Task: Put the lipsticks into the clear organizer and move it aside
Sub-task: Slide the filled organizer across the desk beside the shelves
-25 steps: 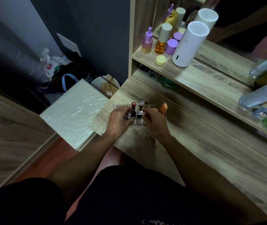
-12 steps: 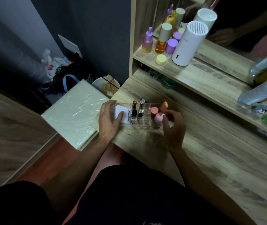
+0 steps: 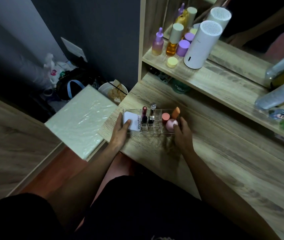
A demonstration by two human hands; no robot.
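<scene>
A clear organizer (image 3: 156, 131) sits near the left end of the wooden desk (image 3: 224, 153). Upright in its small slots stand a dark red lipstick (image 3: 144, 115), a clear-capped lipstick (image 3: 153, 110) and a short black lipstick (image 3: 151, 119). A white compact (image 3: 134, 121) lies in its left section; pink, coral and orange sponges (image 3: 171, 124) fill the right. My left hand (image 3: 121, 131) grips the organizer's left end, thumb on the compact. My right hand (image 3: 182, 133) grips its right end beside the pink sponge.
A shelf (image 3: 207, 78) above the desk carries purple and amber bottles (image 3: 172, 42) and a white cylinder (image 3: 202, 44). Clear bottles (image 3: 279, 94) lie at the right. A plastic-wrapped white board (image 3: 80, 120) leans by the desk's left edge, near a white bowl (image 3: 113, 91).
Both hands moved apart from the organizer's middle to its two ends. The right hand came in to touch the right end. The organizer shows no clear shift.
</scene>
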